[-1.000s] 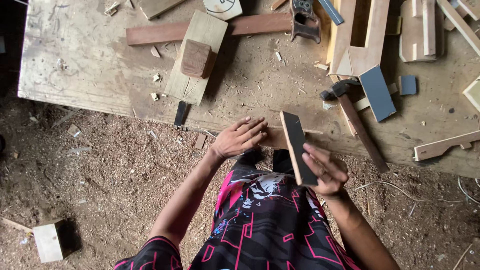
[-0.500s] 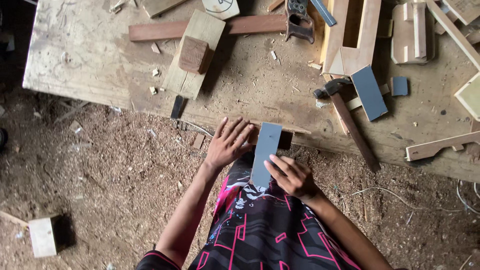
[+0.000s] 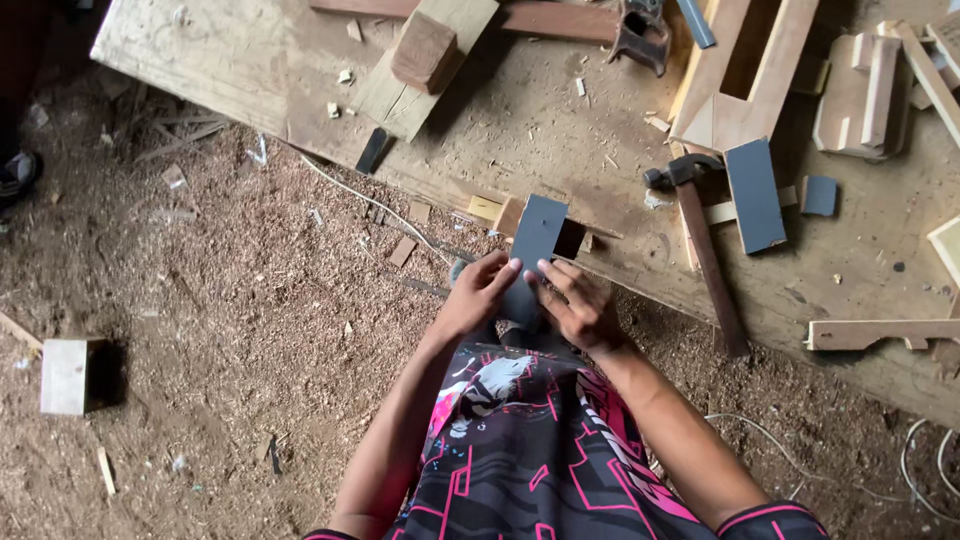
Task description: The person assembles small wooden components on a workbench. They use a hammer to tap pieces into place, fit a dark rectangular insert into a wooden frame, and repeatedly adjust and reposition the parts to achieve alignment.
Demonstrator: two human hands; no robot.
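Holding a dark grey flat board (image 3: 534,245) upright-ish at the counter (image 3: 250,60) edge, both hands meet at its lower end. Left hand (image 3: 478,296) at 9 o'clock of the board, fingers (image 3: 500,272) pressed together, pinching its left edge. Right hand (image 3: 580,305) at 3 o'clock, fingers (image 3: 556,278) slightly spread, touching its lower face. No packages, labels or containers readable.

On the counter: a second grey board (image 3: 755,195) at 2 o'clock, a small grey square (image 3: 819,195) just beside it, a hammer (image 3: 700,240) between them and the hands, a wooden frame (image 3: 745,70) at 1 o'clock, a wood block (image 3: 424,52) at 11 o'clock. A pale wood cube (image 3: 66,376) lies on the sawdust floor (image 3: 220,330) at 8 o'clock.
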